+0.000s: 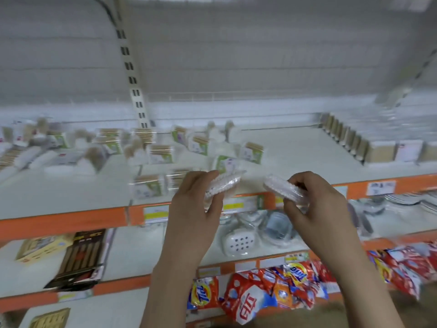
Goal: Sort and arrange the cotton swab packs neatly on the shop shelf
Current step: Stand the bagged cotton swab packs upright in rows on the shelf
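Now both hands are holding clear swab packs in front of the shelf (295,147): the left hand (196,204) is pinching one pack (223,182), and the right hand (316,202) is curling round another pack (282,187). Behind them, loose packs (165,150) are lying scattered, while a tidy row (350,138) is standing at the right.

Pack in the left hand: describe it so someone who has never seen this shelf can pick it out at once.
Find the white shelf with the orange front edge, scattered with cotton swab packs. In front of its edge two hands are raised; the left hand pinches a clear pack of white-tipped swabs. Unlike the green-labelled packs lying on the shelf, it is held in the air, left of the similar pack in the right hand.
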### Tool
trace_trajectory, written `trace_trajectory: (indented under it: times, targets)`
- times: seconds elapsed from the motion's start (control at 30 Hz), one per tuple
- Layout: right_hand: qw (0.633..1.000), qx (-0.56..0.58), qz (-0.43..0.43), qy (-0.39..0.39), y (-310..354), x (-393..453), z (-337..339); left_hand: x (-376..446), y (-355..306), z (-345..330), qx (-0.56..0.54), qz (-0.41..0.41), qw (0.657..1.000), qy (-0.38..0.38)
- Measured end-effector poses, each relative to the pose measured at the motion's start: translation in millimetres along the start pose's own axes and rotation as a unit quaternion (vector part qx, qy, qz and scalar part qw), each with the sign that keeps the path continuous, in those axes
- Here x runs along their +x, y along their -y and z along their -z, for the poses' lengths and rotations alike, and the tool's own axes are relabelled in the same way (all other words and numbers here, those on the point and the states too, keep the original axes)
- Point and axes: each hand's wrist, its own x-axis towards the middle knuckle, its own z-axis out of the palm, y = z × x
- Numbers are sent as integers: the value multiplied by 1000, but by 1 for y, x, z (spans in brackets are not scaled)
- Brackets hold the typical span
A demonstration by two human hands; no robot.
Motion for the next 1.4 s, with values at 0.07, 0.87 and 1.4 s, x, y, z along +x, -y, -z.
trace_trajectory:
  times: [0.07, 0.87, 1.4]
  targets:
    - [1000, -4, -8, 8, -26, -4, 16, -1, -20, -24, -2, -3, 1000, 13]
    - [998, -49, -31, -4, -135, 78, 41, 105, -49, -137, -18, -24, 999, 18]
    - [994, -91, 55, 26, -252, 194, 57, 164, -65, -240, 39, -10, 999, -10]
